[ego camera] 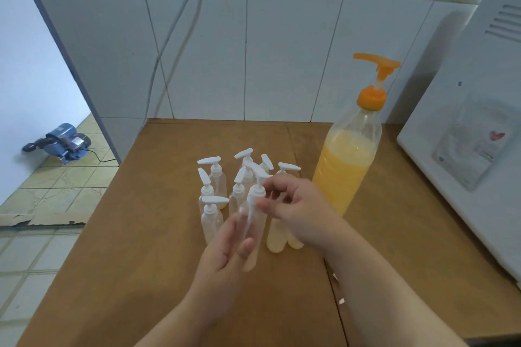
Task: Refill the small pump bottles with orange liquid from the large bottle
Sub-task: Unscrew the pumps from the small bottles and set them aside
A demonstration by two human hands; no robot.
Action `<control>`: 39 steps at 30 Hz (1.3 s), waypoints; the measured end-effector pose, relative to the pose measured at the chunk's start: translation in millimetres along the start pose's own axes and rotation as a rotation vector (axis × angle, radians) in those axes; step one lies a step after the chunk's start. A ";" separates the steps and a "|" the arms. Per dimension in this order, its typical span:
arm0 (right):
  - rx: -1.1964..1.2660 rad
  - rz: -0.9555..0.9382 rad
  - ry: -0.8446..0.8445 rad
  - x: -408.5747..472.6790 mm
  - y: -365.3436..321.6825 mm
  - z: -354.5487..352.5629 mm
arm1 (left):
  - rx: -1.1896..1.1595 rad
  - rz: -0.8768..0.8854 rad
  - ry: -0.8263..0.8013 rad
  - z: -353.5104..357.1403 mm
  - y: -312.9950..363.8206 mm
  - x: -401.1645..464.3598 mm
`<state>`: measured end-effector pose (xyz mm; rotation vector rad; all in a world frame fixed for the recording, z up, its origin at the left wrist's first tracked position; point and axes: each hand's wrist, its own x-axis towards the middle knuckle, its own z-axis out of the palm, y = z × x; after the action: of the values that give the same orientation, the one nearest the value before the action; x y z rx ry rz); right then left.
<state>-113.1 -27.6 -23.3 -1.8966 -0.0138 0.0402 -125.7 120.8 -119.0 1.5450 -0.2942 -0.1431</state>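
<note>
No readable writing anywhere, the sticker on the white appliance [476, 146] is just blur. On the brown worktop [158, 234], a cluster of small clear plastic pump bottles [217, 177] with white tops. The left hand [225, 253] grips one small clear bottle [255, 236], the right hand [293, 205] pinches its white pump head [256, 191]. The big clear bottle of orange liquid [349, 160], orange pump on top, stands just right.

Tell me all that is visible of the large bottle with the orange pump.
The large bottle is clear plastic, tall and upright, on the brown table to the right of the small bottles. Orange liquid fills it to about its shoulder; the neck above is empty. An orange cap and a long-spouted orange pump, its spout pointing left, sit on top. Neither hand seems to touch it.
</note>
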 end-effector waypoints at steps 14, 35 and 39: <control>0.332 -0.030 0.231 -4.9 -8.7 -15.3 | 0.023 0.148 -0.041 -0.1 32.7 7.0; 0.203 -0.348 0.577 -43.1 -20.2 -79.5 | 0.339 -0.065 0.029 6.5 -5.9 15.6; 0.213 -0.261 0.885 -63.8 33.6 -100.8 | 0.410 -0.183 0.093 18.1 -18.2 16.3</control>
<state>-173.7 -135.8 -21.6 -1.5479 0.3306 -0.9331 -113.4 98.5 -135.6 1.9800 -0.1100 -0.1605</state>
